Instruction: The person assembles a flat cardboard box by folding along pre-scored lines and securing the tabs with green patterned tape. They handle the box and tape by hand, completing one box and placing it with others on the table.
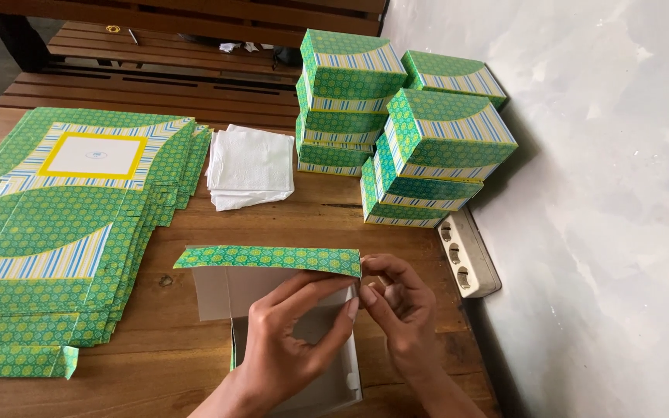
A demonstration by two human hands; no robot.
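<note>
Nearest the camera, two bare hands work on a half-folded box (288, 340) that sits on a wooden table (172, 364). The box is green outside and plain grey-white inside, open at the top. The left hand (288, 340) reaches over the box, thumb and fingers pinching the far flap (269, 258) near its right end. The right hand (400, 310) meets it there, fingertips pressed on the same corner, likely to bend the flap along its crease.

To the left lies a stack of flat blanks (63, 232), printed green with striped bands, fanned within reach. Beyond the box rests a pile of white tissue (251, 166). At the far right, finished boxes (396, 124) stand stacked against a pale wall (605, 193), with a white power strip (470, 251) beside them. A wooden bench (164, 70) sits behind the table.
</note>
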